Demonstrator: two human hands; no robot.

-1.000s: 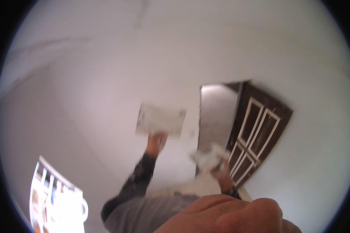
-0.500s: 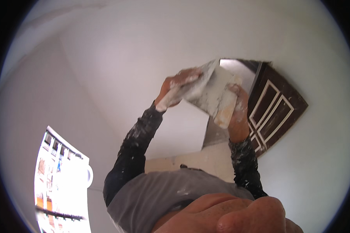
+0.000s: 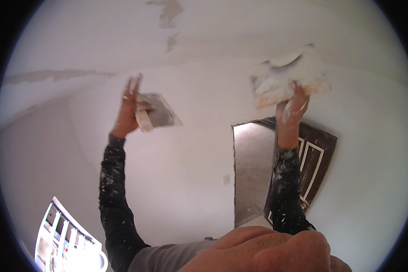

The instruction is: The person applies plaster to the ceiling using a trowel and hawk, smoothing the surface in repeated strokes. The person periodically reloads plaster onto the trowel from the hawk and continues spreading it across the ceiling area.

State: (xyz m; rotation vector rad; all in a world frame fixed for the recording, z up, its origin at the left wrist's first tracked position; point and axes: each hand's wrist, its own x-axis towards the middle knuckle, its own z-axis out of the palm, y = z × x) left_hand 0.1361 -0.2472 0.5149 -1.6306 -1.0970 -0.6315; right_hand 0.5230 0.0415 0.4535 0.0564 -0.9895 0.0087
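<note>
A trowel [image 3: 157, 111] is gripped upper left by the left hand [image 3: 130, 106]; the right hand [image 3: 293, 106] clasps a plaster-laden hawk [image 3: 288, 75], best kept level.

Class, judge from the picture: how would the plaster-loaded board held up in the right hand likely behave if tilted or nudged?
The plaster-loaded board probably feels top-heavy, since the right hand grips it from below. The wet-looking heap may slide if tipped. The board itself seems stiff, holding flat.

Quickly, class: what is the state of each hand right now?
Left hand: closed on the trowel.
Right hand: closed under the hawk, which is loaded with plaster.
</note>
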